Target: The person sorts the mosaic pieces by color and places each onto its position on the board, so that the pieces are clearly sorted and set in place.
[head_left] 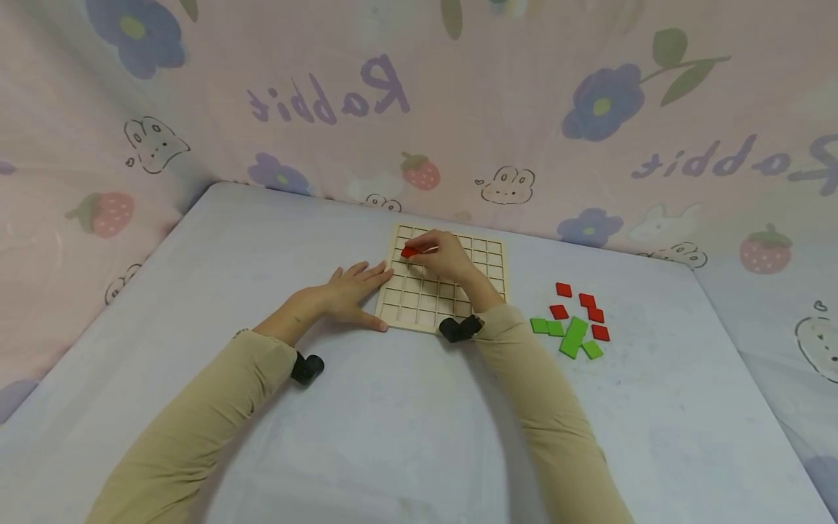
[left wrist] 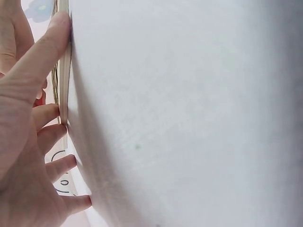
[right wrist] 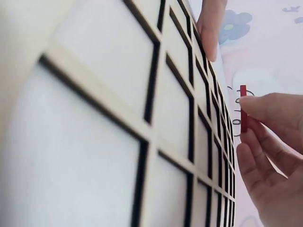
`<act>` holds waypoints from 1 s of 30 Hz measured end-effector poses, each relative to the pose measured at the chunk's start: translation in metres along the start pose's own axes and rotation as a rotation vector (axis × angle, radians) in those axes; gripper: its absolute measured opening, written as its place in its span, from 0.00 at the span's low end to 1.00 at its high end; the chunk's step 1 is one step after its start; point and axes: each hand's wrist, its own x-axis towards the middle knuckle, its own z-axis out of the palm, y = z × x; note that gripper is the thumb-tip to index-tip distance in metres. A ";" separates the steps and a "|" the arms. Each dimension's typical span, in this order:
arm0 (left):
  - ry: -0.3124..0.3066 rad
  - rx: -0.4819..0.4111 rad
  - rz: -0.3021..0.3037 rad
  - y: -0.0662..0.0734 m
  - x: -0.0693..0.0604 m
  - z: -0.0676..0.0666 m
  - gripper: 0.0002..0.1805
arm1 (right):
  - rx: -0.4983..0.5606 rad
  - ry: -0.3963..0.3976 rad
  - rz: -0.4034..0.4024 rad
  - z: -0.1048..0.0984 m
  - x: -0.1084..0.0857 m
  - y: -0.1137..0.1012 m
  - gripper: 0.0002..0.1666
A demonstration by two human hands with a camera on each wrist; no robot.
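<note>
A pale wooden grid board (head_left: 419, 316) lies on the table. My left hand (head_left: 343, 295) is spread at its left side, straight fingers and thumb touching the edge; in the left wrist view the left hand (left wrist: 28, 137) rests along the board's side (left wrist: 64, 71). Over the upper left of the grid, my right hand (head_left: 445, 258) pinches a red square tile (head_left: 409, 252). The right wrist view shows the right hand (right wrist: 277, 142) holding the red tile (right wrist: 244, 111) edge-on between thumb and fingers, beside the grid (right wrist: 149, 135). Whether the tile touches the board I cannot tell.
Right of the board lie several loose red tiles (head_left: 564, 290) and several green tiles (head_left: 573, 338), some touching or overlapping. The white table (head_left: 393, 422) reaches back to a printed cloth (head_left: 458, 131). Black devices (head_left: 308, 369) are on both wrists.
</note>
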 end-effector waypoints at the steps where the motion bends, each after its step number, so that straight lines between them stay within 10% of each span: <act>1: 0.000 -0.001 -0.001 0.000 0.000 0.000 0.55 | -0.009 -0.005 0.007 0.001 0.001 -0.001 0.19; 30: 0.007 0.002 -0.006 -0.001 0.000 0.001 0.55 | -0.032 0.009 0.053 0.013 0.013 0.000 0.17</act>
